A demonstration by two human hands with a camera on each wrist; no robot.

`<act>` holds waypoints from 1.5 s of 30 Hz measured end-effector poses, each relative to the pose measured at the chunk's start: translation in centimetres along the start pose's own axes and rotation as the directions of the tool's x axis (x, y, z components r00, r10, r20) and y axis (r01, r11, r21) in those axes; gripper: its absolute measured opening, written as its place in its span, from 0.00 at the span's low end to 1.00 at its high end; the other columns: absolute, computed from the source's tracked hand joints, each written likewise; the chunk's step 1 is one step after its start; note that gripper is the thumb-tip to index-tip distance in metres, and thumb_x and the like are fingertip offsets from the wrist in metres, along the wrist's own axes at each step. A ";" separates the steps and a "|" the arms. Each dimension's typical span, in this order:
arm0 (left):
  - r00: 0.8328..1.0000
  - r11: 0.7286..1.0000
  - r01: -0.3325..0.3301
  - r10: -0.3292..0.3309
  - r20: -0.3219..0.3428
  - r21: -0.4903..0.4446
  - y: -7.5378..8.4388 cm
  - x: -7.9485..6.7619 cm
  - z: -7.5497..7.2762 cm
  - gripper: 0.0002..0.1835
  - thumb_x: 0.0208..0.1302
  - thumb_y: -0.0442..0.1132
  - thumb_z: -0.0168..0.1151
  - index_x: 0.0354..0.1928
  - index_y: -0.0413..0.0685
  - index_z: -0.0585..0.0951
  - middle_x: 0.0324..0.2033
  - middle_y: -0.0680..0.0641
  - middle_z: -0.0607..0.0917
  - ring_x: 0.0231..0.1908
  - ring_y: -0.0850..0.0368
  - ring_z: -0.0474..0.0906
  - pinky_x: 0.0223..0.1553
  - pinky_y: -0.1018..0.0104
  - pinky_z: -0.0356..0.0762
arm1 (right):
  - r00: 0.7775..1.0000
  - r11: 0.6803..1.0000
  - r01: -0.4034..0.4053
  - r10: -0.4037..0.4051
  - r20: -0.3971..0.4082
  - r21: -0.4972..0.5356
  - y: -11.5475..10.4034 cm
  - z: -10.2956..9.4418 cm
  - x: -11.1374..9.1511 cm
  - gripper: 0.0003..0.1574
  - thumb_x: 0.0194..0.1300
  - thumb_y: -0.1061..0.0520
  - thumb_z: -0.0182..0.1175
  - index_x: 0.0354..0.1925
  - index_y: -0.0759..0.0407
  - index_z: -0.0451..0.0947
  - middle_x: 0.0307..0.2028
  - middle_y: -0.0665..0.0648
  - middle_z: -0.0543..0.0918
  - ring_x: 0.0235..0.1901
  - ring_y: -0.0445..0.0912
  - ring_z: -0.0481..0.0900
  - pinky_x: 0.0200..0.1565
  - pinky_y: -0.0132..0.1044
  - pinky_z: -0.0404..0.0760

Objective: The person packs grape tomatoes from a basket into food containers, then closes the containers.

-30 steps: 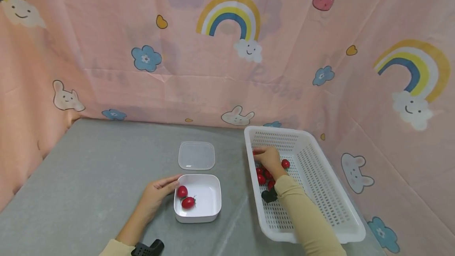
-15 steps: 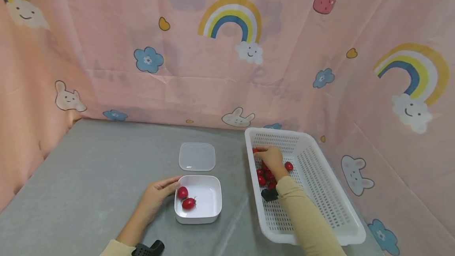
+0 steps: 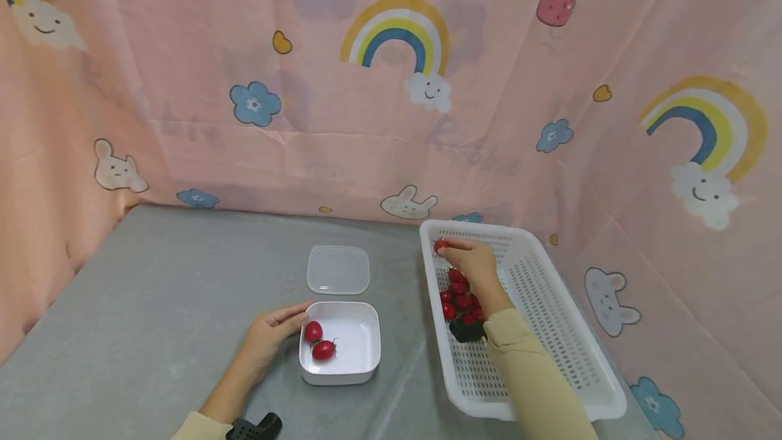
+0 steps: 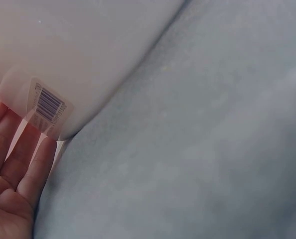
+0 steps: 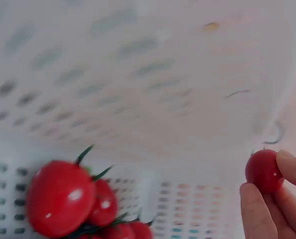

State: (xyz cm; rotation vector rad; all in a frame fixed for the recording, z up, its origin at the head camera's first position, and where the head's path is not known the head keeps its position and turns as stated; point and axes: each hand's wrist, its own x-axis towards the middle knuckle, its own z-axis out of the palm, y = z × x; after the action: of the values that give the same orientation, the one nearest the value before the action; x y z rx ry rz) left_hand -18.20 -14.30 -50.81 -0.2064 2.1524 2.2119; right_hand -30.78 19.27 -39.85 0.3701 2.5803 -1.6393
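Note:
In the head view, my right hand (image 3: 478, 265) pinches a red cherry tomato (image 3: 440, 246) at the far left corner of the white slotted basket (image 3: 595, 352). The right wrist view shows that tomato (image 5: 264, 171) between thumb and fingertips, above the basket floor. Several more cherry tomatoes (image 3: 459, 288) lie heaped along the basket's left side, some with green stems. My left hand (image 3: 269, 335) touches the left wall of a small white square box (image 3: 360, 341), fingers straight. Two cherry tomatoes (image 3: 323, 350) lie inside the box. A barcode sticker (image 4: 49, 105) shows on its wall.
A clear lid (image 3: 339, 270) lies flat just behind the box on the grey tabletop (image 3: 153, 318). A pink printed curtain (image 3: 201, 53) stands along the back and sides. The basket's walls rise around my right hand.
My right hand has lifted slightly with a cherry tomato between its fingers, uncovering more of the heap. The left hand and box stay in place.

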 end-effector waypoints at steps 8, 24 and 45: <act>1.000 1.000 -0.009 0.009 0.005 -0.001 -0.3 0.1 -0.1 0.20 0.63 0.37 0.67 0.56 0.36 0.82 0.44 0.60 0.89 0.45 0.73 0.82 0.50 0.75 0.76 | 0.999 0.997 -0.034 0.031 0.037 0.065 -1.3 -0.5 -1.4 0.29 0.67 0.52 0.65 0.64 0.57 0.76 0.66 0.63 0.75 0.65 0.56 0.74 0.68 0.50 0.70; 1.000 1.000 0.006 -0.006 -0.008 0.015 -0.1 -0.1 -0.1 0.20 0.63 0.39 0.68 0.56 0.38 0.83 0.51 0.47 0.88 0.45 0.73 0.81 0.50 0.75 0.76 | 0.994 0.993 0.034 -0.045 0.098 0.117 -2.9 -0.2 -4.0 0.30 0.65 0.51 0.67 0.63 0.57 0.77 0.65 0.62 0.76 0.66 0.54 0.72 0.67 0.49 0.71; 1.000 0.998 0.008 -0.007 -0.008 0.056 0.0 -0.1 -0.3 0.21 0.64 0.43 0.68 0.57 0.41 0.83 0.55 0.44 0.85 0.46 0.74 0.81 0.52 0.72 0.77 | 0.971 0.975 0.166 -0.188 0.149 0.149 -4.8 1.0 -7.3 0.27 0.63 0.55 0.69 0.59 0.59 0.80 0.52 0.55 0.87 0.55 0.43 0.78 0.60 0.41 0.77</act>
State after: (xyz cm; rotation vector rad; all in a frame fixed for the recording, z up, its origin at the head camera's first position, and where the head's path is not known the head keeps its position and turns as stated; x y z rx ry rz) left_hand -18.11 -14.64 -50.80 -0.2208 2.2100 2.1473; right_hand -24.93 15.18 -34.74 0.0087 2.4508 -1.8235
